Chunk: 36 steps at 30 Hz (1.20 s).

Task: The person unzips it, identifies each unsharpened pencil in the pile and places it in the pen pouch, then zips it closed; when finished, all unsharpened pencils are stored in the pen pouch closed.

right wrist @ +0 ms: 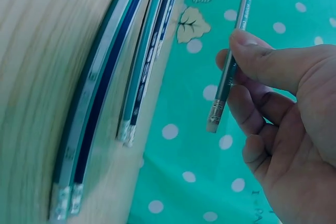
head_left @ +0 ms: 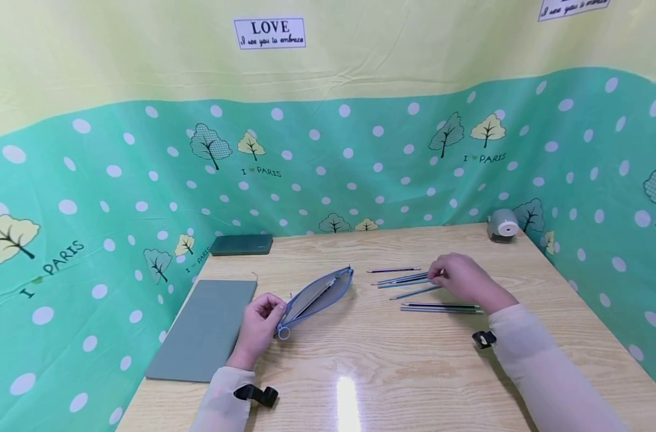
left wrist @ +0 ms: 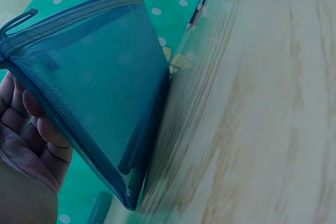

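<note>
My left hand [head_left: 259,324] grips one end of a blue mesh zip pouch [head_left: 328,300], whose mouth gapes with some pencils lying inside. Through the mesh in the left wrist view, dark slim shapes show at the bottom of the pouch [left wrist: 105,77]. In the right wrist view, thumb and fingers of my right hand [right wrist: 278,87] pinch a pencil [right wrist: 227,80] near its eraser end. Several more pencils [head_left: 400,279] lie on the table beside that hand, and a small group of pencils [head_left: 441,308] rests nearer to me.
A grey-green flat board [head_left: 206,330] lies on the table at left. Behind it sits a dark green case [head_left: 241,244]. A grey-white pencil sharpener [head_left: 503,225] stands at the back right corner. Polka-dot cloth [head_left: 328,156] hangs round the table.
</note>
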Available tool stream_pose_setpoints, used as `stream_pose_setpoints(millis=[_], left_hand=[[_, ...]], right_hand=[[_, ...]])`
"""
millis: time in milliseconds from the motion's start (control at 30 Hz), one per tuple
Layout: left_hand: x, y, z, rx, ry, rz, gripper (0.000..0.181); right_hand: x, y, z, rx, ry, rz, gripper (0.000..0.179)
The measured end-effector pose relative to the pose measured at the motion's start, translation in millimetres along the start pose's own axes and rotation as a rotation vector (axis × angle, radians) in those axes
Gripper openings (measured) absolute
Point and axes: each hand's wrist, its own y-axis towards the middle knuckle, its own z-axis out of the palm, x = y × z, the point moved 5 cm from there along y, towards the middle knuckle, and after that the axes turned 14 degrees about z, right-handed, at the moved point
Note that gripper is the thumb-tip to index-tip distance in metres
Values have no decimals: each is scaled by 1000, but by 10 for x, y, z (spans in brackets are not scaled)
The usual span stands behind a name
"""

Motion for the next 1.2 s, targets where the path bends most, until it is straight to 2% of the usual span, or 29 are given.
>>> stream_pose_setpoints(millis=[200,400,533,767,967,1200], left_hand=[[-9,0,-3,2,1,3,9],[-17,-3,-2,5,6,12,8],[-11,-3,-4,10,13,8,8],[-19,3,-4,7,12,3,8],[-30,11,5,6,23,-8,9],[-36,14,10,-12,-7,-7,8]], right_hand=[[167,-20,13,-80,-29,-78,13],[333,-22,46,-117,-31,-131,15],[474,13,50,-129,-39,-158,12],[785,105,76,-153,-35,-261,14],[1036,169,198,-138,-31,-322,15],[1320,226,370,-126,-51,-378,12]])
